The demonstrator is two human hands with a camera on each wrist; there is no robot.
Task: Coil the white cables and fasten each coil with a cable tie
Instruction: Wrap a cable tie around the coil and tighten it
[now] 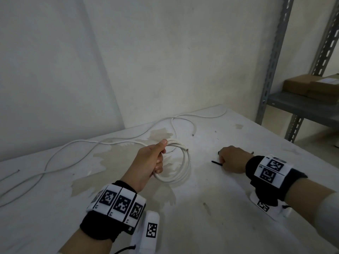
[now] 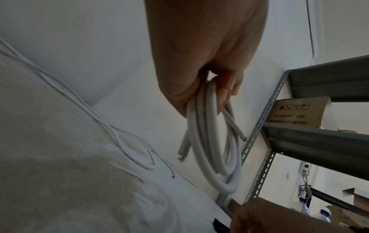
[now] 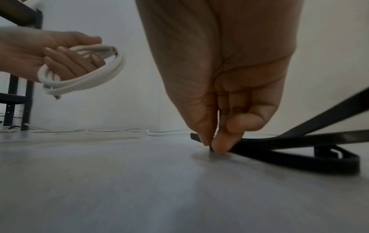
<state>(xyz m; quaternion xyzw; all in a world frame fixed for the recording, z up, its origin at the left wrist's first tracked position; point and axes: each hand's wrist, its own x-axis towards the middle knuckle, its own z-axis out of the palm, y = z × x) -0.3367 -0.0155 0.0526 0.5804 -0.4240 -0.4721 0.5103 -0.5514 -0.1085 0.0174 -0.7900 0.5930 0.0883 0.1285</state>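
Fingers of my left hand (image 1: 149,163) curl round the coil (image 1: 180,163), lifted above the table (image 1: 211,208). Right hand (image 1: 232,159), knuckles up on the table, pinches a cable tie (image 3: 279,145). Box (image 2: 297,112) beyond reads "QUANTITY : 100".

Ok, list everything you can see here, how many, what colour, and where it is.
coiled cable: one, white, held above the table by the left hand
loose cables: at least two, white, spread on the table toward the wall
cable ties: several, black, on the table by the right hand
table: one, white, stained
shelf rack: one, grey metal, right of the table
boxes: at least two, brown, on the shelf
left hand: grips the coil
right hand: pinches a cable tie on the table
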